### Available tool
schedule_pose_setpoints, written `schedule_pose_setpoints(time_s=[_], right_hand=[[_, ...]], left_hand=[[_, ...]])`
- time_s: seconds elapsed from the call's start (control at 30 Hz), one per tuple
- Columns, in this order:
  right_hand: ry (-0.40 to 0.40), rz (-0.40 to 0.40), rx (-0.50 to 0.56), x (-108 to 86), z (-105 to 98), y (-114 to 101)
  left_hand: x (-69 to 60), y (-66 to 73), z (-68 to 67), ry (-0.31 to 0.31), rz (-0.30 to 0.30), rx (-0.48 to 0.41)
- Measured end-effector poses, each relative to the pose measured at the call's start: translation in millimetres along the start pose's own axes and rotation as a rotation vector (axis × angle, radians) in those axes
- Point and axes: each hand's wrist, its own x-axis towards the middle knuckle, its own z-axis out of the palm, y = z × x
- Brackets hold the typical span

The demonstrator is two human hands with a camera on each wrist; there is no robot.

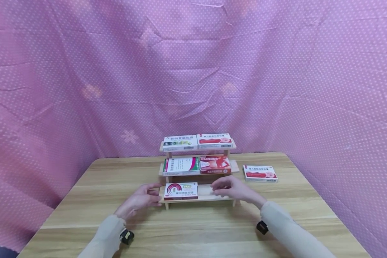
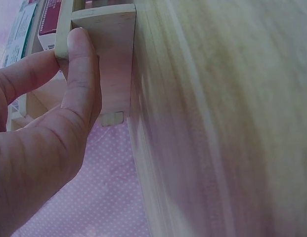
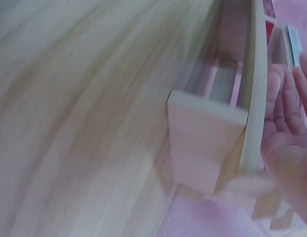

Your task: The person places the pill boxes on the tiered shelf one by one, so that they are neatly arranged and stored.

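Observation:
A three-tier wooden display rack (image 1: 209, 197) stands on the table, with boxes of capsules on its tiers. My left hand (image 1: 142, 199) pinches the left end of the bottom tier; in the left wrist view the thumb (image 2: 80, 59) lies against the board's edge. Beside those fingers, a white and dark red capsule box (image 1: 181, 191) lies on the bottom tier's left half. Over the bare right half of that tier is my right hand (image 1: 233, 189), fingers loosely bent and holding nothing. In the right wrist view its palm (image 3: 286, 138) shows beside the board.
The middle tier holds a white-green box (image 1: 181, 165) and a red box (image 1: 215, 163). On the top tier are a white-green box (image 1: 180, 142) and a white-red box (image 1: 214, 140). Another white-red box (image 1: 260, 173) lies on the table (image 1: 193, 229), right of the rack. A pink dotted cloth (image 1: 193, 71) hangs behind.

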Motion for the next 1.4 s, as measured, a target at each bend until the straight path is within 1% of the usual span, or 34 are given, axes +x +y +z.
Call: schedule_pose_setpoints(time_s=[0.1, 0.27, 0.33, 0.5, 0.67, 0.8, 0.97, 1.13, 1.3, 1.4], right_hand=[[0.021, -0.002, 0.029, -5.6, -8, 5], [0.067, -0.052, 0.052, -16.9, -25, 12], [0.081, -0.058, 0.058, -21.4, -33, 13], [0.086, -0.018, 0.103, -32.0, -55, 17], [0.085, 0.000, 0.099, -41.2, -76, 25], [0.119, 0.012, 0.103, -46.3, -88, 36], [0.185, 0.036, 0.115, -51.7, -101, 50], [0.216, 0.068, 0.098, -56.6, -112, 64], [0.256, 0.120, 0.063, -59.7, -121, 74], [0.274, 0.160, 0.019, -60.8, -126, 78]], left_hand=[[-0.2, -0.1, 0.3, 0.005, -0.004, 0.002], [-0.1, -0.3, 0.5, 0.006, 0.000, 0.002], [0.1, -0.1, 0.4, 0.004, 0.002, 0.001], [-0.7, 1.8, 0.6, -0.001, 0.007, -0.001], [-1.6, 2.9, 0.9, -0.004, 0.012, -0.003], [-1.6, 1.7, 1.0, -0.003, 0.013, -0.010], [-0.6, 0.0, 1.0, 0.000, 0.017, -0.014], [-0.1, 0.2, 1.2, 0.002, 0.014, -0.017], [-0.3, 0.8, 1.3, 0.001, 0.013, -0.015], [0.1, 0.2, 0.3, -0.018, 0.024, -0.009]])
